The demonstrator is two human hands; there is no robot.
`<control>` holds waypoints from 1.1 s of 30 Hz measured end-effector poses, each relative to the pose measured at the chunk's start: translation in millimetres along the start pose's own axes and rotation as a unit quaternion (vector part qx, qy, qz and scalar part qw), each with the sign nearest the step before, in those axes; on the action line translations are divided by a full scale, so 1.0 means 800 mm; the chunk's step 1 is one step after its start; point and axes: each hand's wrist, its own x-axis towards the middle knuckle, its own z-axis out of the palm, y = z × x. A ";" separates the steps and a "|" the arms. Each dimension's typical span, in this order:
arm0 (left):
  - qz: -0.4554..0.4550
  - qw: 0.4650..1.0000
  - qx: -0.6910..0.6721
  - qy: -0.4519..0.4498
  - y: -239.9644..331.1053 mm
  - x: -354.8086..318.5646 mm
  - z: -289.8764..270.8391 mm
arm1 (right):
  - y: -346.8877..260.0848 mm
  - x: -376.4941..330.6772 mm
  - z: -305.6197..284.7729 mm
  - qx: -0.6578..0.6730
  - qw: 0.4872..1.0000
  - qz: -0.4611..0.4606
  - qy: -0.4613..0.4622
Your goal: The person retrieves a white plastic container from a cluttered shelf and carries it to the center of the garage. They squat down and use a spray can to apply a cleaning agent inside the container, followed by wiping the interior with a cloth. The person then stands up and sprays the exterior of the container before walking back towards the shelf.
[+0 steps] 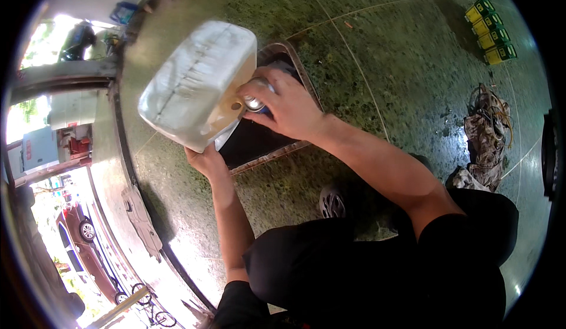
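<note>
A large white translucent plastic container is held tilted in the air, with a small round hole in its side facing my right hand. My left hand grips it from below at its lower edge; most of those fingers are hidden behind the plastic. In my right hand is an aerosol can with a silver domed end and a blue body, close beside the hole. Whether the can touches the container I cannot tell. Beneath both hands, a dark rectangular tray with a rusty rim lies on the floor.
Several yellow and green boxes stand in a row at the far right. Crumpled patterned cloth lies on the right. My shoe is near the tray. Flattened cardboard lies by the doorway at left; outside is a red car.
</note>
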 end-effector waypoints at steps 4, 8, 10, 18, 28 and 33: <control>0.012 1.000 -0.015 -0.003 0.006 0.001 -0.001 | -0.011 -0.003 0.012 -0.009 0.999 -0.032 -0.004; 0.032 0.992 0.124 -0.016 0.005 0.023 -0.016 | 0.012 -0.012 0.008 -0.031 0.999 -0.003 -0.029; 0.084 0.967 0.234 -0.055 0.040 0.034 0.001 | 0.036 -0.019 -0.007 -0.069 0.997 -0.014 0.007; -0.021 0.970 0.199 -0.135 -0.004 0.122 -0.036 | 0.112 -0.016 -0.147 -0.105 0.983 0.110 -0.100; 0.088 0.900 0.408 -0.128 -0.021 0.092 -0.039 | 0.089 -0.129 -0.354 -0.212 0.854 0.411 -0.238; 0.057 0.913 0.402 -0.048 -0.039 0.068 -0.034 | 0.094 -0.201 -0.379 -0.179 0.881 0.375 -0.225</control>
